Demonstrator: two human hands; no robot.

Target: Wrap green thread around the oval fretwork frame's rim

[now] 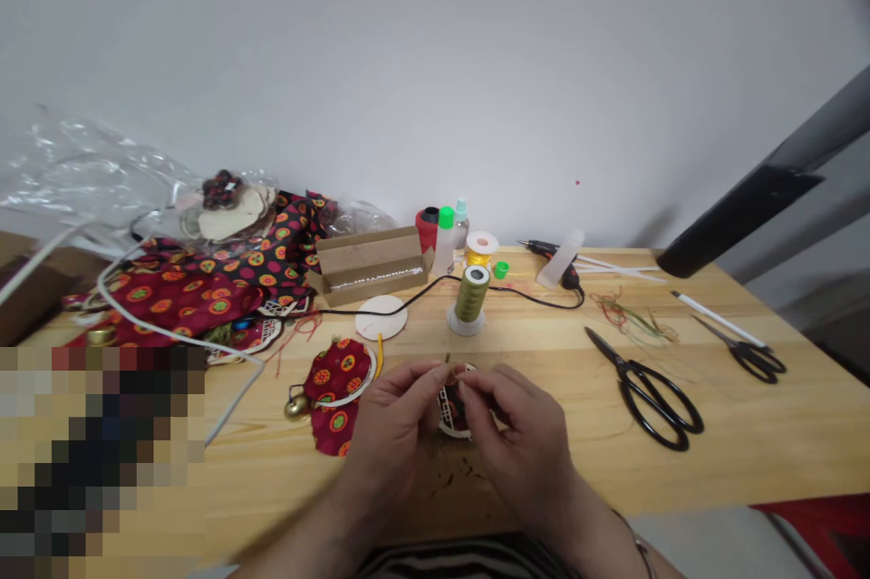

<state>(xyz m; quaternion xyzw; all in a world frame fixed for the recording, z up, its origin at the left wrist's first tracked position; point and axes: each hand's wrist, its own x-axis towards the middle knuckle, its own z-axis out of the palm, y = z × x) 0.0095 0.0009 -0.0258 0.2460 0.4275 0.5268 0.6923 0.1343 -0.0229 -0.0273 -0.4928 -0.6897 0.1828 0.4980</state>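
My left hand [398, 425] and my right hand [520, 429] come together low in the middle of the view, fingertips pinched close to each other. Whatever sits in the pinches is too small to make out; a bit of olive green shows by the left fingertips. Between and just below the fingers is a round dark fabric piece [457, 407] with a white rim, partly hidden by both hands. To the left lies a red patterned fabric piece [338, 377] with a white ring edge and a brass bell [296, 404]. An olive thread spool [471, 300] stands beyond my hands.
Large black scissors [645, 393] and smaller scissors [744, 352] lie right, near tangled threads [635, 321]. Behind stand a cardboard box [373, 266], a green-capped bottle [445, 244] and a glue gun [554, 257] with its black cord. Patterned cloth [197, 289] heaps at left.
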